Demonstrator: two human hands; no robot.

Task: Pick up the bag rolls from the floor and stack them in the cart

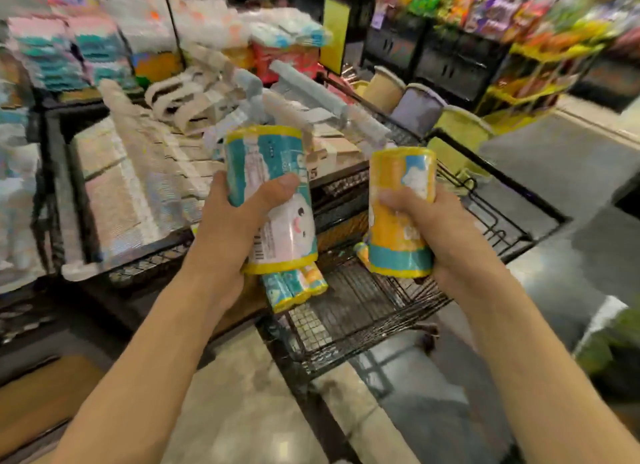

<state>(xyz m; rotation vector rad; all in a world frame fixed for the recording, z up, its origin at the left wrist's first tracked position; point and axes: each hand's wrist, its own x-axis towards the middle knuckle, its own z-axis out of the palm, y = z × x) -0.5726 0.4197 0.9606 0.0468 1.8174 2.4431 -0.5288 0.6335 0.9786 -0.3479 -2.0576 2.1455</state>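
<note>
Print on both packs is too blurred to read; a barcode strip (pixel 259 247) shows on the left pack's lower edge, beside a cartoon face.

The left hand (pixel 230 223) grips a teal bag roll pack (pixel 273 200), thumb across its front, long axis near upright and tilted slightly leftward at the top. The right hand (pixel 438 226) grips a yellow bag roll pack (pixel 401 214) from the right side, fingers curled round it, axis upright.

Both packs are held above the black wire cart (pixel 363 321). Below the left hand, further bag rolls (pixel 294 287) lie in the cart. Stacked cardboard (pixel 138 186) sits left of the left hand.
</note>
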